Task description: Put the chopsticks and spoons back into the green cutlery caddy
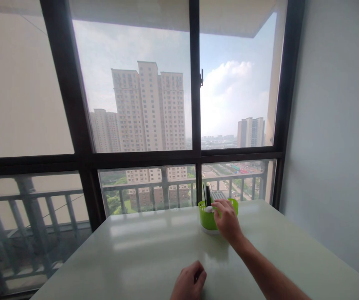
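Your right hand point(228, 221) reaches over the green holder point(207, 220) at lower center, fingers loosely spread on its rim. Your left hand point(188, 283) rests curled shut on the tabletop point(142, 254), holding nothing I can see. Next, I judge, you need a clean pinch on 1 utensil point(208, 195).

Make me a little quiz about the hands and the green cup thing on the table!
1. True or false: the right hand touches the green holder.
2. Which hand rests curled on the table: A left, B right?
3. What colour are the sticks standing in the holder?

Key:
1. True, its fingers are at the rim.
2. A, the left hand.
3. Dark, nearly black.
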Demonstrator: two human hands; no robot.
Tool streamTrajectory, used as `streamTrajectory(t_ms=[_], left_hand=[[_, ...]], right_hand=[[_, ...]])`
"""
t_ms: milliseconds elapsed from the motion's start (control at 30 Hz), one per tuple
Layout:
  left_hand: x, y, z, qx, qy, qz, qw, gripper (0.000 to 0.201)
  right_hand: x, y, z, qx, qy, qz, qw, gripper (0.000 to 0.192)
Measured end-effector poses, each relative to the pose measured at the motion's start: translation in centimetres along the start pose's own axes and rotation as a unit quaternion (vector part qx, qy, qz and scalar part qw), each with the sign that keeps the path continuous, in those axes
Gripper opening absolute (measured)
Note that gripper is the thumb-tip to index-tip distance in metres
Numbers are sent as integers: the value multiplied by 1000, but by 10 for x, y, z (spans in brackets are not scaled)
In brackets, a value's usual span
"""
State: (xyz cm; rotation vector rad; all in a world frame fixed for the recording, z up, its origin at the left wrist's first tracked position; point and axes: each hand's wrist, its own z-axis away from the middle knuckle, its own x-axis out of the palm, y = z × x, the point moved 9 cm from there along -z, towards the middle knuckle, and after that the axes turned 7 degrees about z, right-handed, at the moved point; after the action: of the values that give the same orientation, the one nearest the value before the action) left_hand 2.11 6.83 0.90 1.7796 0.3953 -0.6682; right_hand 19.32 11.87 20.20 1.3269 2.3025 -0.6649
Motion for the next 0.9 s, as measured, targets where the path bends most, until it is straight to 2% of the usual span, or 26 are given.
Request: streamTrajectory(t_ms=[67,167,233,367,467,533,600,633,700,767,833,900], left_hand=[[1,-1,-1,5,-2,4,1000,16],[2,-1,-2,13,-4,4,1000,17],[2,0,-2,19,-5,7,1000,19],[-1,6,-1,34,-5,31,999,24],[-3,10,1,43,-3,51,998,21],[-3,11,2,43,-6,51,998,19],[-4,11,2,37,-1,40,998,18],[-5,11,2,31,4,32,999,18],[-7,10,3,17,13,14,1000,19],[-8,10,3,12,12,5,1000,19],[-9,11,2,16,8,9,1000,21],[-9,9,1,18,4,15,1000,22]], right_hand=[[-5,-13,21,5,4,-19,1000,22],[5,-53,59,-73,-69,-38,994,14],[13,-69,81,-92,-101,-53,989,14],[40,-66,117,-48,-141,-46,988,18],[73,-58,149,-22,-214,-56,975,16],[85,-54,163,-8,-254,-78,964,17],[77,-48,155,4,-232,-103,967,17],[63,-42,141,14,-189,-109,976,16],[25,-20,102,50,-57,-99,992,19],[-4,7,63,105,49,-50,992,36],[-13,30,29,141,91,-2,986,54],[-1,50,7,174,71,31,982,67]])
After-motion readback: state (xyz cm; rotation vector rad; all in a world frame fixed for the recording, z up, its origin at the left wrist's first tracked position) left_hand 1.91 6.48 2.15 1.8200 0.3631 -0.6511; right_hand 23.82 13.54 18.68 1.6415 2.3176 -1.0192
